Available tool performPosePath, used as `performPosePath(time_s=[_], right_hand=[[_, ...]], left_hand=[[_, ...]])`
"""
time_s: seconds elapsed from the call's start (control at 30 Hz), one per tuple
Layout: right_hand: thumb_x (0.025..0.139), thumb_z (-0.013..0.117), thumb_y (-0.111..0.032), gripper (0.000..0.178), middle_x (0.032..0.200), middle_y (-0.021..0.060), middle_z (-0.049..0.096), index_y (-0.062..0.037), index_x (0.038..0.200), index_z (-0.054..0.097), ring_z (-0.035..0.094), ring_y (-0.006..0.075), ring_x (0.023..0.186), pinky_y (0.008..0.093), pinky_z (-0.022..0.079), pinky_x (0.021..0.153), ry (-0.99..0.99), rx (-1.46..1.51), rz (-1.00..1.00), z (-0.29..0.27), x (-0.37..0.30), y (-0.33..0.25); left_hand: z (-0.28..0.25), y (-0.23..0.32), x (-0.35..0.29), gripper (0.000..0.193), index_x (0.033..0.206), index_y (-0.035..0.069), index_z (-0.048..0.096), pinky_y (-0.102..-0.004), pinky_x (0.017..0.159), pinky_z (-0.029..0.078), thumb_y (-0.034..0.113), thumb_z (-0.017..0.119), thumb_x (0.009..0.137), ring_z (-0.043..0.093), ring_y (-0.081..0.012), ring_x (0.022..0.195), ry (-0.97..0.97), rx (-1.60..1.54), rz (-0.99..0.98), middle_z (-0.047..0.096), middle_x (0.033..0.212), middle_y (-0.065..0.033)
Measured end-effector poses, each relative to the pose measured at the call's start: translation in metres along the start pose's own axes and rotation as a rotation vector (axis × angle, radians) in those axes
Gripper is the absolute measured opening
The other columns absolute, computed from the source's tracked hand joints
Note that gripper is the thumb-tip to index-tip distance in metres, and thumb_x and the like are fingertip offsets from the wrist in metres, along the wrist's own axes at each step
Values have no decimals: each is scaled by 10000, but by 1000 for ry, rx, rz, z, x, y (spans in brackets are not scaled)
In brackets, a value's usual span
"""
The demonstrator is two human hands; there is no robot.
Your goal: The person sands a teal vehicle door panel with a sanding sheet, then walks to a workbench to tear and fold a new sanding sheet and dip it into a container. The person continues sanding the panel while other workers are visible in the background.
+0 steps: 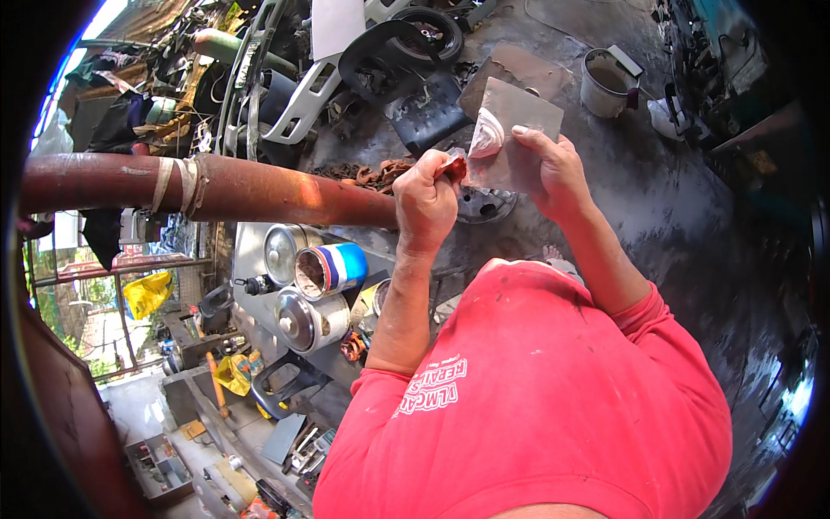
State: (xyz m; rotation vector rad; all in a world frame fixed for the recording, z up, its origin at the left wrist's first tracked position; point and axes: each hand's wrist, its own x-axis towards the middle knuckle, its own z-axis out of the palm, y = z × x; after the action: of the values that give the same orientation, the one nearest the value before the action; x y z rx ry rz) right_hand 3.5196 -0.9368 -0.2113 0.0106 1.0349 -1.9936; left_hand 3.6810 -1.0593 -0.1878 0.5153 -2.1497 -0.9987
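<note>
My right hand grips a flat grey square plate by its near right corner, thumb on top. A mound of smooth pale pinkish paste sits on the plate's left part. Close to the plate's lower left corner, my left hand is closed around a small red and whitish thing, maybe a squeeze tube; the fingers hide most of it. Whether it touches the plate I cannot tell.
A thick rusty-red pipe crosses at the left, close to my left hand. Below it stand open and lidded cans. A bucket is at the far right, a black chair beyond the plate. Tools and a grey tray lie lower left.
</note>
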Motion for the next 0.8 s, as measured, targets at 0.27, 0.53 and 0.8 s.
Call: performPosePath(time_s=[0.27, 0.53, 0.8], right_hand=[[944, 785, -170, 345, 1080, 105, 722, 2, 1193, 619, 754, 220, 922, 388, 657, 823, -44, 69, -6, -12, 0, -2], [962, 750, -167, 337, 1093, 115, 734, 17, 1217, 629, 766, 221, 936, 395, 662, 821, 13, 64, -7, -31, 12, -4], [965, 742, -171, 335, 1090, 125, 740, 34, 1214, 652, 770, 226, 920, 397, 666, 803, -31, 43, 30, -32, 14, -3]], left_hand=[[-12, 0, -8, 179, 1152, 9, 678, -323, 708, 574, 15, 526, 1058, 723, -161, 789, -204, -284, -209, 756, 929, -89], [-17, 3, -13, 444, 1266, -29, 649, -350, 788, 658, 373, 487, 1170, 768, -197, 869, -258, -457, -366, 768, 1009, -138], [-7, -2, -8, 337, 1184, -20, 671, -286, 630, 601, 292, 547, 1158, 710, -127, 725, -237, -234, -329, 743, 868, -84]])
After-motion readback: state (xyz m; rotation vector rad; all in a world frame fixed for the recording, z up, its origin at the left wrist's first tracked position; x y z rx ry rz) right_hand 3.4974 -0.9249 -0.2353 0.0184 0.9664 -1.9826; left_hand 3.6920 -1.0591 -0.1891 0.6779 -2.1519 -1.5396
